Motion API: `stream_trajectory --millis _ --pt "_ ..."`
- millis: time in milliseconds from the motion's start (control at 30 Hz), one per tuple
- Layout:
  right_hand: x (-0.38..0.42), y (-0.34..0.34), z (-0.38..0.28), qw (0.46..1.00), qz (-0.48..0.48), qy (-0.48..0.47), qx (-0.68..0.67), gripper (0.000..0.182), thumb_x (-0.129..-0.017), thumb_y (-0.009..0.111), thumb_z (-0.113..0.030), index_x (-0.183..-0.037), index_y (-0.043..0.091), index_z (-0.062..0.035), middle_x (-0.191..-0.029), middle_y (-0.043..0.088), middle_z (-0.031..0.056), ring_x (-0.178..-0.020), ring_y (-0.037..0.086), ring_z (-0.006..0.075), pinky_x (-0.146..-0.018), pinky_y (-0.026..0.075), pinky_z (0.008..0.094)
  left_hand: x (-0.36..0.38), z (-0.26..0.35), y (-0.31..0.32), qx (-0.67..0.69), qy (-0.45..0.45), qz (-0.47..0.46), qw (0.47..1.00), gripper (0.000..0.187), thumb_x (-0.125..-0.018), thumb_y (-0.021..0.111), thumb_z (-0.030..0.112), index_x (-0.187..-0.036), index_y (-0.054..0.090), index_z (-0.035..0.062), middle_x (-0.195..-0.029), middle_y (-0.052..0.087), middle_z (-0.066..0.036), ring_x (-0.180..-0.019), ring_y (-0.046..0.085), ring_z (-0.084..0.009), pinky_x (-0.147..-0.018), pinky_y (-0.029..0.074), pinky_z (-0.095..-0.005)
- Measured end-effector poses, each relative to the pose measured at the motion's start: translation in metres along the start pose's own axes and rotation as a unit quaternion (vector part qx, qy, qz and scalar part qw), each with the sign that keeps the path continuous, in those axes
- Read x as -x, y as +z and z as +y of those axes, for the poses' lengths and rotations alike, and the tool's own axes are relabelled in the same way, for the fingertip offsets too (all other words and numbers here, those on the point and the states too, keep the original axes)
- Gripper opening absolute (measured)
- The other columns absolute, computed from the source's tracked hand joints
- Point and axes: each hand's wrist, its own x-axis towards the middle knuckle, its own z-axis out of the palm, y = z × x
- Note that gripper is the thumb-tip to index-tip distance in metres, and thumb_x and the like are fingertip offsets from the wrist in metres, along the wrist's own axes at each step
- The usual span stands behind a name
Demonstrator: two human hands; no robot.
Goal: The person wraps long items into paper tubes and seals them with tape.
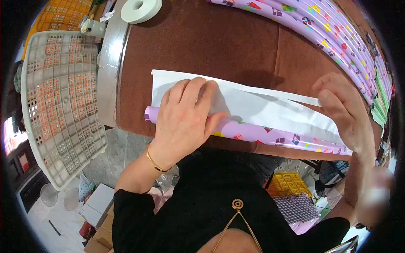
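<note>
A lilac wrapping paper roll (257, 131) with a gift-box print lies along the table's near edge. Its white underside (249, 105) shows as a loose flap. My left hand (181, 111) rests over the flap's left part and the roll, fingers lying on the paper, thumb apart. At the flap's right end, my right hand (344, 111) is closed in a pinch on the end of a narrow white strip (301, 98). That strip runs along the flap's far edge and stands apart from it towards the right. Parts of the right fingers are hidden.
Several more lilac rolls (295, 19) lie at the back right. A white tape roll (141, 9) stands at the back left. Brown cloth (190, 46) covers the table. Left of the table is a pale plastic crate (63, 105); a yellow crate (291, 184) sits below right.
</note>
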Motion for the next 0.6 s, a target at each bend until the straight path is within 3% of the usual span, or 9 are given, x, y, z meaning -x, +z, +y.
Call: stream_trajectory --millis 133,167,233,333,500,567,600 --pt "0.006 0.002 0.002 0.999 -0.004 0.013 0.031 0.014 -0.090 0.063 -0.013 -0.087 0.064 0.0011 -0.089 0.060 0.0100 -0.083 0.058 0.0233 -0.075 0.046 0.0358 -0.006 -0.003 0.004 0.021 0.048 0.003 0.999 0.047 -0.076 0.073 0.016 -0.119 0.061 -0.0010 -0.122 0.056 -0.013 -0.108 0.055 -0.0328 -0.093 0.046 -0.0420" --pt "0.007 0.001 0.002 0.998 -0.017 0.008 0.057 0.013 -0.091 0.060 -0.011 -0.089 0.062 0.0016 -0.090 0.058 0.0087 -0.083 0.057 0.0202 -0.074 0.046 0.0326 -0.007 -0.004 0.004 0.023 0.051 0.001 0.998 0.047 -0.076 0.073 0.016 -0.119 0.061 -0.0010 -0.122 0.056 -0.013 -0.108 0.055 -0.0328 -0.093 0.046 -0.0420" --pt "0.009 0.001 0.006 0.996 -0.029 0.009 0.082 0.011 -0.092 0.057 -0.009 -0.090 0.060 0.0020 -0.091 0.056 0.0075 -0.082 0.056 0.0171 -0.074 0.045 0.0295 -0.009 -0.006 0.006 -0.014 0.094 -0.020 0.995 0.047 -0.076 0.075 0.021 -0.115 0.062 -0.0003 -0.121 0.055 -0.011 -0.111 0.053 -0.0284 -0.091 0.048 -0.0395" --pt "0.011 -0.001 0.012 0.988 0.005 -0.038 0.150 0.012 -0.091 0.061 -0.010 -0.089 0.061 0.0018 -0.089 0.056 0.0069 -0.081 0.056 0.0175 -0.072 0.046 0.0311 -0.013 0.000 0.000 -0.008 0.080 -0.041 0.996 0.049 -0.074 0.077 0.023 -0.115 0.062 -0.0005 -0.119 0.055 -0.011 -0.111 0.054 -0.0286 -0.090 0.048 -0.0399" --pt "0.016 -0.006 0.011 0.977 0.022 -0.016 0.213 0.017 -0.090 0.063 -0.013 -0.084 0.060 0.0026 -0.082 0.052 0.0113 -0.077 0.052 0.0265 -0.071 0.043 0.0365 -0.020 0.000 0.002 0.013 0.088 -0.046 0.995 0.057 -0.074 0.077 0.037 -0.118 0.063 0.0032 -0.115 0.055 -0.012 -0.107 0.054 -0.0286 -0.087 0.048 -0.0407" --pt "0.019 -0.011 0.015 0.975 0.011 -0.011 0.223 0.018 -0.090 0.062 -0.013 -0.083 0.059 0.0029 -0.081 0.050 0.0118 -0.077 0.050 0.0279 -0.071 0.041 0.0376 -0.022 0.002 -0.002 -0.004 0.112 -0.063 0.992 0.065 -0.077 0.070 0.051 -0.126 0.062 0.0080 -0.118 0.055 -0.015 -0.105 0.054 -0.0342 -0.090 0.047 -0.0448" --pt "0.021 -0.014 0.017 0.972 0.001 -0.010 0.233 0.019 -0.090 0.061 -0.013 -0.082 0.058 0.0032 -0.079 0.048 0.0122 -0.076 0.049 0.0293 -0.071 0.040 0.0386 -0.022 0.002 -0.001 -0.001 0.115 -0.063 0.991 0.065 -0.077 0.070 0.051 -0.126 0.062 0.0080 -0.118 0.055 -0.015 -0.105 0.054 -0.0342 -0.090 0.047 -0.0448"
